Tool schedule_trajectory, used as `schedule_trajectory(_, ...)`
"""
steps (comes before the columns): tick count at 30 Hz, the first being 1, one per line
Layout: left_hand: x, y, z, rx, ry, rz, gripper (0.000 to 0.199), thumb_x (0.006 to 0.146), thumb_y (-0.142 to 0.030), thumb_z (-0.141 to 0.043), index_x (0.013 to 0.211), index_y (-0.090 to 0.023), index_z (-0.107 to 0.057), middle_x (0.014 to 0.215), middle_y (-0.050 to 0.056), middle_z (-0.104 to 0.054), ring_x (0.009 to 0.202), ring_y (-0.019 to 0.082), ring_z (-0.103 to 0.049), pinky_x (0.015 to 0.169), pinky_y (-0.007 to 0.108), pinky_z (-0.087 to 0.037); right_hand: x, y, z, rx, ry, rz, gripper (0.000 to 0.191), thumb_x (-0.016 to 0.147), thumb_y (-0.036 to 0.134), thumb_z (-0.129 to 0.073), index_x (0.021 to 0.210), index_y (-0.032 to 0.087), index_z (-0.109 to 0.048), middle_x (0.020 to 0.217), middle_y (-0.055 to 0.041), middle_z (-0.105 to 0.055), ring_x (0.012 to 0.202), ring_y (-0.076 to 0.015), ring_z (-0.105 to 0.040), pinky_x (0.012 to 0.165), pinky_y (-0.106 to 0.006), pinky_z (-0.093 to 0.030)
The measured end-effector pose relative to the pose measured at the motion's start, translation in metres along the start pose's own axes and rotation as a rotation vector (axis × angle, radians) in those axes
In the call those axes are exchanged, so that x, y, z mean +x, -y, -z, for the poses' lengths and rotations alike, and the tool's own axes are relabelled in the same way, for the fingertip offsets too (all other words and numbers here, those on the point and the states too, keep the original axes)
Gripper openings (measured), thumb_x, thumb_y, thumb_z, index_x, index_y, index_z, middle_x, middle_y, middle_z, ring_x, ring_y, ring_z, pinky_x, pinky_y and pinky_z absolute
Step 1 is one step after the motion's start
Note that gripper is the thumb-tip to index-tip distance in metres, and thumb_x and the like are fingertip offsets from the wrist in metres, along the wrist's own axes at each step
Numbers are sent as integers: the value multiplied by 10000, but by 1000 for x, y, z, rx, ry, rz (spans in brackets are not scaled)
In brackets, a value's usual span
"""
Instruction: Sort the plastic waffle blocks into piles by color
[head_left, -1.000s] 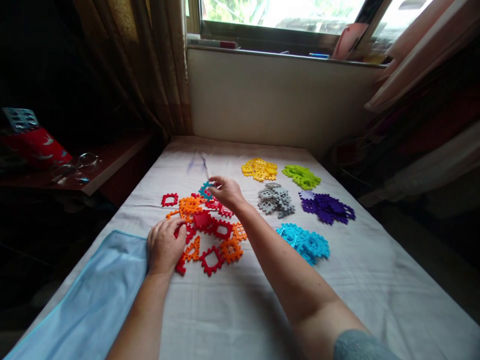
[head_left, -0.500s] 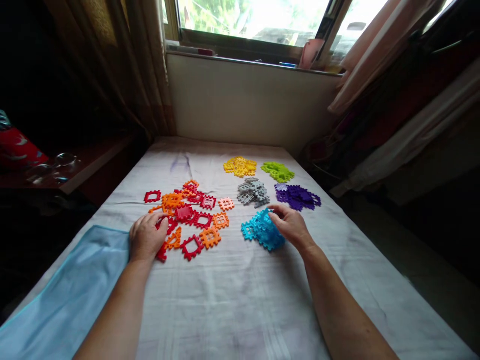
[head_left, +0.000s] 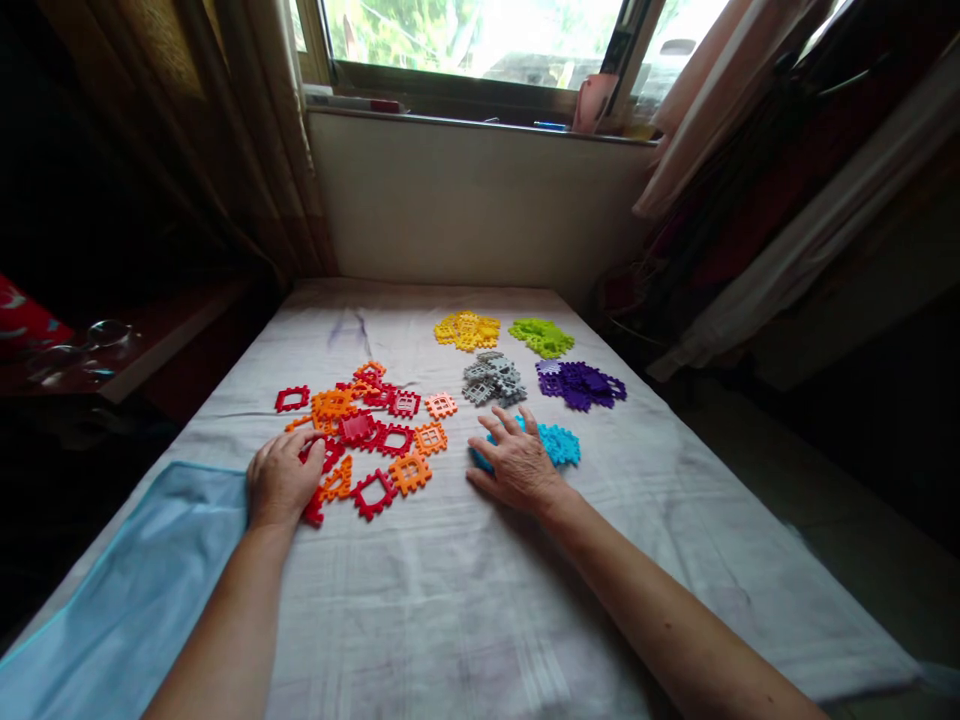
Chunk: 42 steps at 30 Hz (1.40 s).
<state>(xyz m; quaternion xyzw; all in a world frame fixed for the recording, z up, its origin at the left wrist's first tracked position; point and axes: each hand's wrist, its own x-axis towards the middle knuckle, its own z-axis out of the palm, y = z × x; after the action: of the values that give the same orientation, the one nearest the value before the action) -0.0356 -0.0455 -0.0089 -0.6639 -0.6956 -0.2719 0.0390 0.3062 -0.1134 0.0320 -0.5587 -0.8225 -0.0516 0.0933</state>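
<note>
The left hand (head_left: 285,478) rests at the near left edge of a loose spread of red and orange pieces (head_left: 357,429), its fingers curled; whether it grips one of them cannot be told. The right hand (head_left: 517,468) is open, palm down with the fingers spread, over the left part of a pile of blue pieces (head_left: 561,443); the rest of that pile shows beyond it to the right.

The pieces are flat plastic shapes with notched edges, many with a window-like opening. In the red and orange group some overlap, while a red square frame (head_left: 294,406) lies apart at the far left and a salmon piece (head_left: 441,404) lies at the right side.

Farther off than the blue pile is a grey pile (head_left: 493,380), with a purple pile (head_left: 585,386) to its right. Farther still are a yellow pile (head_left: 466,330) and, just to its right, a green pile (head_left: 541,338).

All of them lie on a pale, creased sheet (head_left: 420,600). A light blue cloth (head_left: 165,560) lies at the near left, beside the left hand. At the far side, a pink cup (head_left: 592,100) stands by the window (head_left: 472,40).
</note>
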Motion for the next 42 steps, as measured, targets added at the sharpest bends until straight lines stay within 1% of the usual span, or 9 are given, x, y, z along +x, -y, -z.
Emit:
schedule_trajectory(3,0,2,-2,-14,-19,-16,328,840,-375,-451,939,-232,-729,1055,97,-727,1006,294,-627,951,448,-477,1,0,-2,-27,13,-72,357,904,497,-550,1122,251,-689,1355,-117,-592,1327,-355,-433,1127,-640,-101)
schedule_trajectory(9,1,6,-5,-25,-37,-27,301,835,-372,-471,921,-246,-730,1042,88,-730,992,286,-623,955,449,-473,-5,-13,-5,-34,-2,-207,364,904,464,-544,1180,262,-669,1314,-115,-623,1255,-346,-480,1090,-638,-169)
schedule_trajectory(15,1,5,-4,-42,-18,-22,330,836,-379,-455,933,-230,-734,1058,112,-720,995,309,-619,954,478,-471,-19,-42,-6,-80,-46,-263,378,916,435,-517,1209,239,-653,1288,-124,-640,1197,-310,-524,1090,-560,-182)
schedule_trajectory(18,1,5,-4,-33,-16,-30,321,844,-377,-457,940,-236,-729,1052,101,-720,1009,296,-621,968,461,-469,-27,-58,-7,-98,-77,-288,372,917,427,-508,1200,236,-656,1273,-127,-651,1174,-293,-541,1089,-543,-179)
schedule_trajectory(25,1,3,-1,-18,19,-31,362,862,-387,-422,963,-205,-718,1099,130,-715,1028,322,-630,965,486,-472,-37,-83,-9,-123,-110,-348,341,885,378,-539,1165,247,-683,1234,-116,-677,1137,-287,-561,1090,-531,-185)
schedule_trajectory(31,1,3,-2,-36,6,-10,356,859,-389,-427,965,-207,-715,1111,129,-713,1078,313,-628,995,480,-468,-43,-97,-13,-148,-130,-358,349,881,366,-526,1165,241,-687,1248,-116,-670,1159,-292,-559,1095,-545,-190)
schedule_trajectory(36,2,3,-1,-154,-69,1,370,857,-382,-422,972,-180,-710,1189,142,-688,1124,280,-624,1022,440,-472,-38,-87,-5,-184,-186,-351,393,887,387,-532,1224,227,-658,1345,-142,-608,1247,-343,-494,1095,-587,-174)
schedule_trajectory(39,3,1,2,-232,-113,-9,370,880,-391,-408,979,-180,-695,1160,128,-696,1108,246,-634,1037,407,-468,-25,-62,1,-134,-214,-297,424,907,384,-519,1275,203,-623,1368,-154,-587,1273,-338,-473,1108,-559,-188)
schedule_trajectory(42,2,-3,3,-272,-147,-20,369,891,-420,-415,999,-184,-676,1176,124,-684,1140,239,-619,1061,407,-453,-6,-26,3,-18,-133,-169,438,897,402,-552,1272,189,-626,1371,-147,-585,1260,-310,-492,1082,-462,-292)
